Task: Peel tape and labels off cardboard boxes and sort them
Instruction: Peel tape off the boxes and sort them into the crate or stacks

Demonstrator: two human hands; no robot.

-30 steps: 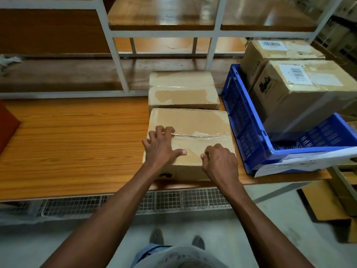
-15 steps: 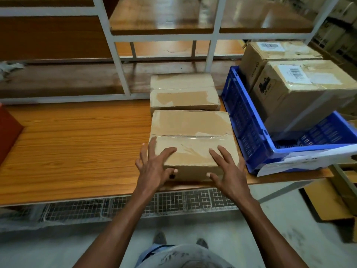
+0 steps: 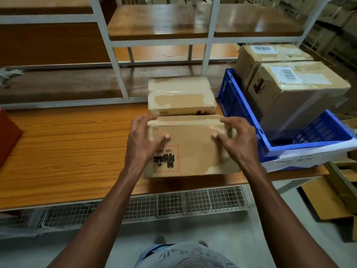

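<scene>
**Box tipped up between both hands at the bench edge**

We stand in a storeroom, stacked cartons dim at two o'clock behind a white-framed shelving unit [image 3: 116, 60]. Below it runs our wooden workbench [image 3: 67, 144], a wire-mesh tray [image 3: 173, 202] slung under its front edge. At three o'clock a blue plastic crate [image 3: 241, 111] holds two barcode-labelled cartons [image 3: 295, 88], probably the ones awaiting peeling. At twelve o'clock two flat taped boxes [image 3: 181, 99] sit touching one another, likely set aside as sorted. A red object [image 3: 7, 136] shows at nine o'clock; we cannot tell what it is.

Dead centre, the cardboard box [image 3: 189, 147] stands tilted on the bench, its printed side toward us, clear tape [image 3: 185, 120] along its top edge. Our left hand [image 3: 143, 140] grips its left end, fingers curled over the top, thumb on the face. Our right hand [image 3: 235, 140] clasps the right end likewise. We judge this two-sided hold lets us turn the box to find a tape end.
</scene>
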